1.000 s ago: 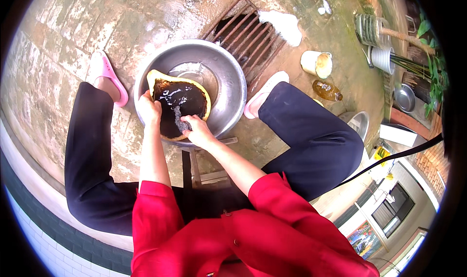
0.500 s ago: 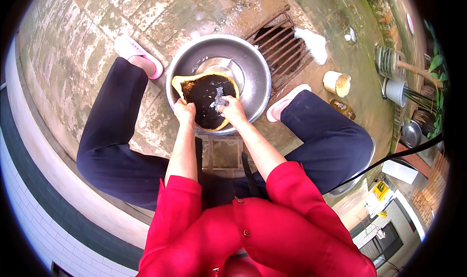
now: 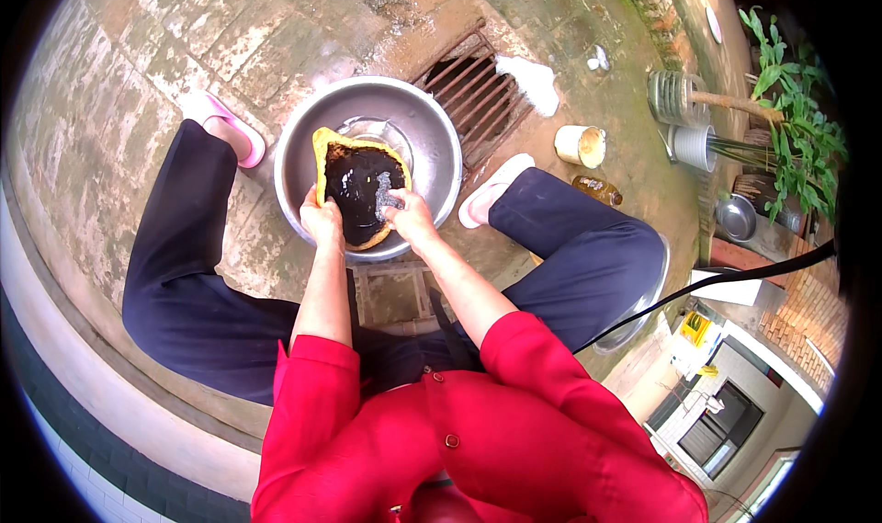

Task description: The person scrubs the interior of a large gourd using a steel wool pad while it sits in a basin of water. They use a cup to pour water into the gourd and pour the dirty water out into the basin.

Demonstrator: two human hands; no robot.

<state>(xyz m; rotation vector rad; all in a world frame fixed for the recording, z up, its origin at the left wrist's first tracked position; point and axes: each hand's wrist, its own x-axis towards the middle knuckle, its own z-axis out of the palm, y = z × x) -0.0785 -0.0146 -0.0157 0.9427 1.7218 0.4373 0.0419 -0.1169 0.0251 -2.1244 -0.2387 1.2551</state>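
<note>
A yellow-rimmed pot [image 3: 321, 155] with a pointed spout and a blackened inside is tilted toward me over a wide metal basin [image 3: 435, 142]. On the pot's near left rim my left hand [image 3: 322, 221] is closed, holding it. My right hand [image 3: 412, 218] reaches over the right rim and pinches a grey steel wool scrubber [image 3: 384, 192] against the dark inside wall. Dark wet residue and pale flecks show inside the pot. The undersides of my fingers are partly hidden.
A rusty floor grate [image 3: 475, 86] lies beyond the basin, with white foam [image 3: 533, 84] beside it. To the right are a cream tub [image 3: 579, 145] and a brown jar [image 3: 597, 190] on its side. My legs flank the basin; a black cable [image 3: 717, 282] crosses at right.
The view has shifted, so the basin, pot and hands sit farther left in the picture. Both hands keep their hold; the scrubber stays near the pot's right inner side.
</note>
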